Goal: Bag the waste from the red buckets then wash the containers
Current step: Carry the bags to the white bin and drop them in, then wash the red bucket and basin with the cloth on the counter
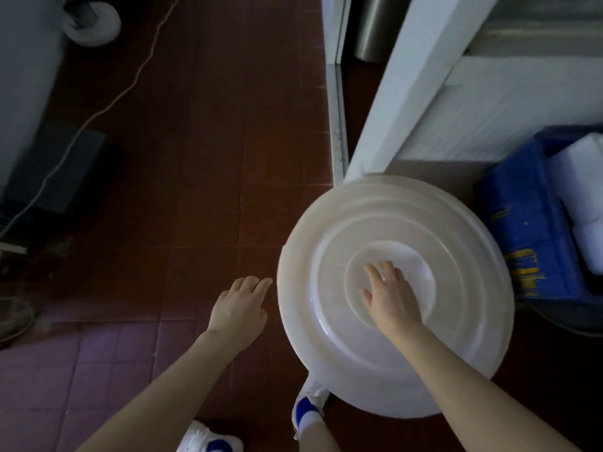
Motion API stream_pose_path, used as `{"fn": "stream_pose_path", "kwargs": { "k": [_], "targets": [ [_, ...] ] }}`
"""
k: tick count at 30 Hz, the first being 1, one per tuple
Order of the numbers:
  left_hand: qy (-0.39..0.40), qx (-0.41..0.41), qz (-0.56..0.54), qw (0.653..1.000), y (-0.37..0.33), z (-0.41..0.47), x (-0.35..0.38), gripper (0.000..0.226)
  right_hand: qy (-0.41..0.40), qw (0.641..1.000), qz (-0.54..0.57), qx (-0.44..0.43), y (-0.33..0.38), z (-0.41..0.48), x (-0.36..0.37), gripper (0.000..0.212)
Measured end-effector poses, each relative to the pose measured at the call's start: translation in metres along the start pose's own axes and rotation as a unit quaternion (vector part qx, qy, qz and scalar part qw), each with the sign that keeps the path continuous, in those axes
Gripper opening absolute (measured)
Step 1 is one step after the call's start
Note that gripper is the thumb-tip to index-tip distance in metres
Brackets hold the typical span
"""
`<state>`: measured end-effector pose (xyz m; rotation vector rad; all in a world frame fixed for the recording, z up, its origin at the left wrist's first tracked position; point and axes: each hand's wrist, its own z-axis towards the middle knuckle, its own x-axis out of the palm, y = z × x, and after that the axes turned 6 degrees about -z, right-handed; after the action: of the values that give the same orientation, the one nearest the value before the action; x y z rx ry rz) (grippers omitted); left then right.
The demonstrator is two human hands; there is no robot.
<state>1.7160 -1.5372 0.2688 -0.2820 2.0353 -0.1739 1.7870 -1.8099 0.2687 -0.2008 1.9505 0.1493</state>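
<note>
The right hand (391, 298) lies flat on the big white lid (456, 249) — the left hand (238, 308) is open just beside its rim. A blue crate (528, 223) nearby holds white rolls (584, 177).

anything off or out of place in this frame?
Nothing spilled or broken. Two minor things: a white cable trails loose across the tiled floor at upper left, a trip risk, and the yellow print on the blue crate is scuffed. The big white lid under the right hand looks intact.
</note>
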Motion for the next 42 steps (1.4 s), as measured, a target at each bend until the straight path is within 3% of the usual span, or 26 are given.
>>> {"fn": "stream_pose_path", "kwargs": {
  "k": [4, 8, 12, 16, 23, 32, 42],
  "targets": [
    [-0.034, -0.057, -0.037, 0.997, 0.070, -0.049, -0.031, 0.037, 0.002, 0.992, 0.008, -0.125, 0.073, -0.021, -0.042, 0.050],
    [-0.091, -0.135, -0.076, 0.984, 0.168, -0.117, -0.064, 0.032, -0.002, 0.978, -0.013, -0.210, 0.184, -0.035, -0.085, 0.045],
    [-0.144, -0.227, -0.109, 0.957, 0.278, -0.227, -0.102, 0.025, 0.007, 0.952, -0.034, -0.304, 0.330, -0.067, -0.120, 0.039],
    [-0.203, -0.349, -0.149, 0.903, 0.383, -0.374, -0.126, 0.025, 0.006, 0.910, -0.055, -0.411, 0.504, -0.121, -0.145, 0.037],
    [-0.301, -0.565, -0.195, 0.743, 0.506, -0.622, -0.127, 0.030, 0.029, 0.760, -0.144, -0.632, 0.795, -0.266, -0.156, 0.040],
    [-0.345, -0.722, -0.180, 0.572, 0.595, -0.824, -0.094, 0.029, -0.019, 0.533, -0.235, -0.813, 1.078, -0.449, -0.135, 0.042],
    [-0.337, -0.819, -0.207, 0.417, 0.706, -0.973, -0.076, 0.035, -0.034, 0.386, -0.240, -0.890, 1.304, -0.609, -0.109, 0.044]
  ]
}}
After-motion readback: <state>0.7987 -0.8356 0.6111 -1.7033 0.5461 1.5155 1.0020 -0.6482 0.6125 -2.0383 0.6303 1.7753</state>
